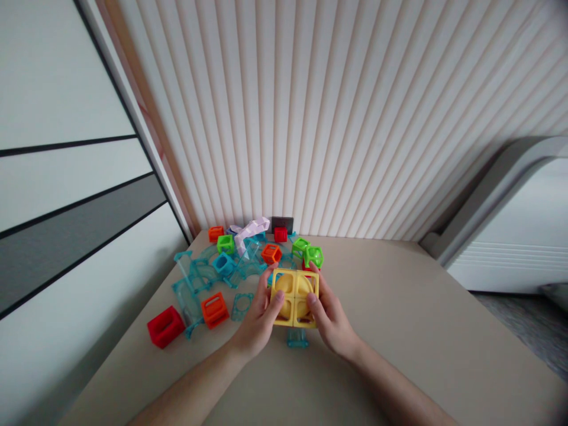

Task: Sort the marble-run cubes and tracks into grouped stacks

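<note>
Both of my hands hold a yellow square toy tile (294, 297), made of four joined panels with curved cut-outs, above a beige table (399, 331). My left hand (256, 319) grips its left edge with the thumb on the face. On the right edge sits my right hand (331, 316), thumb also on the face. A small clear blue piece (297, 338) lies on the table just below the tile.
Behind the tile lie several toy blocks: a red cube (165, 326), an orange cube (215, 309), green cubes (313, 256), clear blue track pieces (195, 284) and a pink strip (251, 229). A ribbed wall (337, 118) stands behind; a bed edge (501, 195) is at right.
</note>
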`<action>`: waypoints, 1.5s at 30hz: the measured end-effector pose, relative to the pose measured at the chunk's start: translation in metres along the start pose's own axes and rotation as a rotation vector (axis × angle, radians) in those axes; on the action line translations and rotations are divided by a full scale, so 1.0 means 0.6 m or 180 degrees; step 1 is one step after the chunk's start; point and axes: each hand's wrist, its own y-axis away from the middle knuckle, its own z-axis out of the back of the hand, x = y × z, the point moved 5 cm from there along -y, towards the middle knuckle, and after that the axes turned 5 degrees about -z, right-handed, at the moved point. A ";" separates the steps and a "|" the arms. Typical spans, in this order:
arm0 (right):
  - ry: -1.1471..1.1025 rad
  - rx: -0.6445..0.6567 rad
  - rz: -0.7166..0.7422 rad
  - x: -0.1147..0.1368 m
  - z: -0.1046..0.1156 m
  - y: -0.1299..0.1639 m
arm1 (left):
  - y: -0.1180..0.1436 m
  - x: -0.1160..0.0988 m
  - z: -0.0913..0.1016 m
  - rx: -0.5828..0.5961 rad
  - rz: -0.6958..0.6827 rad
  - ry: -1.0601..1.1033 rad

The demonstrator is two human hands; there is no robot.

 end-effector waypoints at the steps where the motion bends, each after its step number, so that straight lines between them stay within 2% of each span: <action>1: -0.0011 0.0011 0.0007 0.000 0.001 0.000 | 0.000 0.000 0.000 0.0013 0.0003 0.0031; 8: -0.0233 -0.0046 -0.0072 0.008 -0.007 -0.001 | 0.000 0.001 0.000 -0.0120 0.0176 0.0266; 13: -0.0427 0.0051 -0.0344 0.016 -0.022 -0.003 | -0.004 -0.013 -0.004 -0.0323 0.0049 0.0034; 18: -0.0122 0.0045 -0.0340 0.012 -0.021 -0.002 | -0.007 -0.022 -0.009 -0.0176 0.0054 -0.0046; 23: -0.0177 0.0095 -0.0259 0.010 -0.017 0.001 | -0.005 -0.022 -0.010 -0.0078 0.0103 0.0026; 28: 0.0037 -0.0077 -0.0032 0.010 -0.008 0.003 | -0.004 -0.024 -0.013 -0.0073 0.0007 0.0062; 32: 0.0048 -0.0053 -0.0208 0.002 -0.011 0.004 | -0.007 -0.026 -0.017 0.0048 -0.0022 0.0158; 35: 0.0001 0.0016 -0.0278 0.003 -0.014 0.005 | -0.008 -0.029 -0.016 -0.0051 0.0000 0.0195; 39: 0.0057 -0.0079 -0.0022 0.015 -0.009 0.005 | -0.008 -0.027 -0.015 -0.0155 0.0099 0.0333; 45: 0.0100 -0.0061 0.0032 0.018 -0.008 0.005 | -0.005 -0.028 -0.014 -0.0033 0.0089 0.0281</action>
